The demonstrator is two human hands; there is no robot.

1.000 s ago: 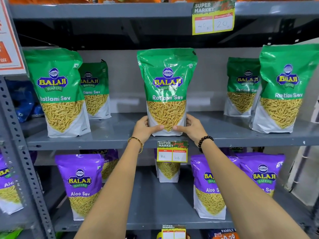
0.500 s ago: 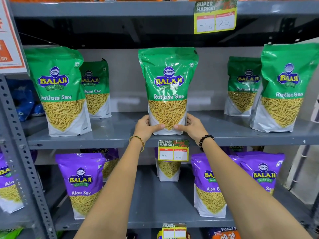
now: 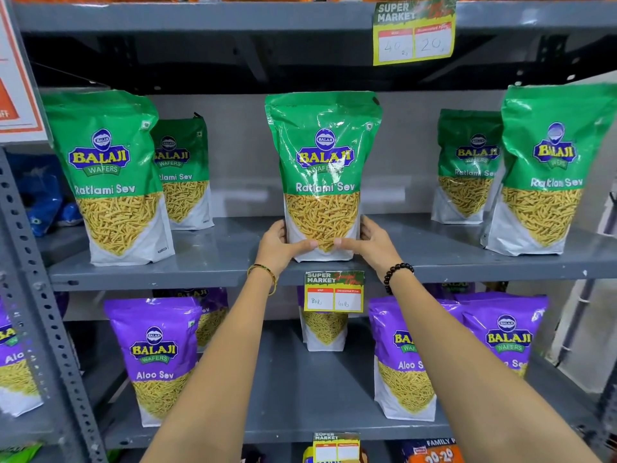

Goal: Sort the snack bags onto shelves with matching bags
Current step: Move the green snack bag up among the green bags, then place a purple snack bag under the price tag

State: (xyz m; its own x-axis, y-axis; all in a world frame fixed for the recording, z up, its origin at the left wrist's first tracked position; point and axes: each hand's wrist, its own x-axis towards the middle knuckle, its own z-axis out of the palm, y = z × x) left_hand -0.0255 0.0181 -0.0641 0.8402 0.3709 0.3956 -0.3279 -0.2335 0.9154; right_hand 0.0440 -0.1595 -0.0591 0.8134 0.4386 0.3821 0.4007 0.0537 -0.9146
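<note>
A green Ratlami Sev bag (image 3: 323, 155) stands upright at the middle of the grey upper shelf (image 3: 213, 262). My left hand (image 3: 278, 243) grips its lower left corner and my right hand (image 3: 370, 242) grips its lower right corner, thumbs across the front. More green Ratlami Sev bags stand on the same shelf: two at the left (image 3: 110, 175) (image 3: 183, 172) and two at the right (image 3: 467, 165) (image 3: 547, 168). On the shelf below stand purple Aloo Sev bags (image 3: 155, 355) (image 3: 404, 359) (image 3: 504, 335).
A price tag (image 3: 334, 291) hangs on the shelf edge under the held bag, another tag (image 3: 414, 31) on the shelf above. A perforated steel upright (image 3: 36, 279) runs down the left. Blue bags (image 3: 43, 195) lie beyond it. Bare shelf lies on both sides of the held bag.
The held bag and both hands stay almost where they were; the bag sits slightly more upright on the shelf. The view has shifted a little.
</note>
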